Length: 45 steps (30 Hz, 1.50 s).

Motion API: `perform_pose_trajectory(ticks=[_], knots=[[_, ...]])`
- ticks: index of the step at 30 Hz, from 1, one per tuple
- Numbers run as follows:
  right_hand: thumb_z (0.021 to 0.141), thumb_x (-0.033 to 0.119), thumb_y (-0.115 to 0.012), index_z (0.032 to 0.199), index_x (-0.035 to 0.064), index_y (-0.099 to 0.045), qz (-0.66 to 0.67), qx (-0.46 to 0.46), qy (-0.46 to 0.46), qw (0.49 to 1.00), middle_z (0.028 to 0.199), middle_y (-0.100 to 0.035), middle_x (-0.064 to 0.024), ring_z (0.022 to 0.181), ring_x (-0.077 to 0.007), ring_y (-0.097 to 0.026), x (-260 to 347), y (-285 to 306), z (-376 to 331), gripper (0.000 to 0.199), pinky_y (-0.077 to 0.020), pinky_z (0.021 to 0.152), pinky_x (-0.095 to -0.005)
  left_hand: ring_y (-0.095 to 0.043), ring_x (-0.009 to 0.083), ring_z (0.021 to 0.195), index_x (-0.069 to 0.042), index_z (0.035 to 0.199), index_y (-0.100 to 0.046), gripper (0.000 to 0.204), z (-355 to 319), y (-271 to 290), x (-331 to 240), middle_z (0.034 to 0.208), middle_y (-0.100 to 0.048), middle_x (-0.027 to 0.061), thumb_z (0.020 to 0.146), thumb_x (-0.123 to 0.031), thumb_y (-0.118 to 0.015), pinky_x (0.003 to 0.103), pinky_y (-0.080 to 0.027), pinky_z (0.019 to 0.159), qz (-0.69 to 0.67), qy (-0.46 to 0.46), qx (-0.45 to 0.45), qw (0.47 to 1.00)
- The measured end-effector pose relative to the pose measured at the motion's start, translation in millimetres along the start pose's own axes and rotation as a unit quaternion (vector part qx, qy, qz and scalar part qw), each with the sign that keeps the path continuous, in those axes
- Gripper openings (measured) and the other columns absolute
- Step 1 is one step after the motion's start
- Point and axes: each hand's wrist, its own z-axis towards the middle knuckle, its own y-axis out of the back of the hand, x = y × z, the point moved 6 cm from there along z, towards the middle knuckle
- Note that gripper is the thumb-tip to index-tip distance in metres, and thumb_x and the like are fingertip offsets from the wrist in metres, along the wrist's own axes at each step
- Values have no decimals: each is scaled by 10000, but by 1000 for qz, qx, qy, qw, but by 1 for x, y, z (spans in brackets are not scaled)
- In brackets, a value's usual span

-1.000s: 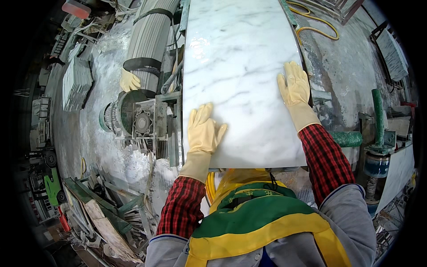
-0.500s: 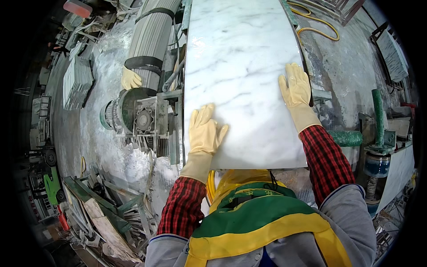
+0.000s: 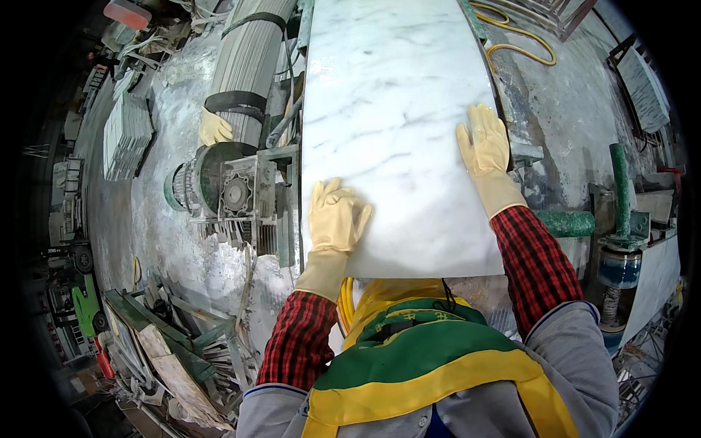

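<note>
A large white marble slab with grey veins [image 3: 394, 109] lay flat in front of the person, running away from the body along the middle of the view, its near edge just above the yellow and green apron [image 3: 431, 358]. The left hand [image 3: 336, 215], in a pale yellow rubber glove, rested palm down on the near left corner of the slab, fingers spread and flat, gripping nothing. The right hand [image 3: 485, 146], gloved the same, lay flat further up along the slab's right edge, fingers stretched out and pointing away. The two hands were well apart, both pressed open on the stone rather than closed around it. Both forearms wore red and black checked sleeves [image 3: 533, 263].

Just left of the slab stood a grey-green motor and gearbox [image 3: 219, 190], and beyond it a long ribbed grey roller with black bands [image 3: 248, 66]. Another person's yellow-gloved hand [image 3: 215, 128] touched the roller's near end. A yellow hose [image 3: 518, 47] curled on the wet grey floor to the right, near a green pipe [image 3: 619, 182].
</note>
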Motion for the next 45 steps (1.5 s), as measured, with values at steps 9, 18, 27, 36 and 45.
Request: perform_pose_trajectory(ticks=[9,18,27,36,45], knots=[[1096,367,-663,1571,57,-615,2,-7,1,1000,1626,-602,-253,1504,-439,-543,-3,0,-7,570,-383,1278,-541,-612,380,1453,-148,896,-776,184,-2,7,-4,1212,-797,81,900,-295,-888,563,-275,1364,-14,-5,-2,1000],[1040,339,-689,1461,33,-654,-9,-63,28,998,1509,-662,-240,1412,-431,-585,2,5,-13,523,-424,1219,-537,-604,386,1457,-137,906,-762,203,-9,6,-5,1224,-795,94,887,-282,-902,573,-274,1362,-11,-2,-7,1000],[1038,340,-687,1456,20,-662,-2,-59,30,998,1509,-666,-246,1405,-430,-590,7,14,-17,526,-423,1219,-545,-582,376,1475,-135,894,-782,202,-14,9,-8,1231,-797,78,895,-304,-893,577,-273,1354,-3,8,4,1000],[1044,340,-671,1499,-12,-652,4,-23,15,1000,1559,-643,-273,1477,-441,-557,-2,9,-26,575,-378,1281,-557,-629,346,1375,-113,1036,-811,326,-9,24,-27,1218,-796,103,1019,-425,-720,544,-325,1315,121,20,136,983],[983,234,-735,1487,-37,-656,85,-38,107,990,1577,-616,-308,1489,-505,-538,8,17,-86,578,-381,1285,-611,-725,244,1207,-155,965,-798,240,-31,-33,20,1162,-817,55,1006,-379,-723,507,-409,1262,-31,60,5,998]])
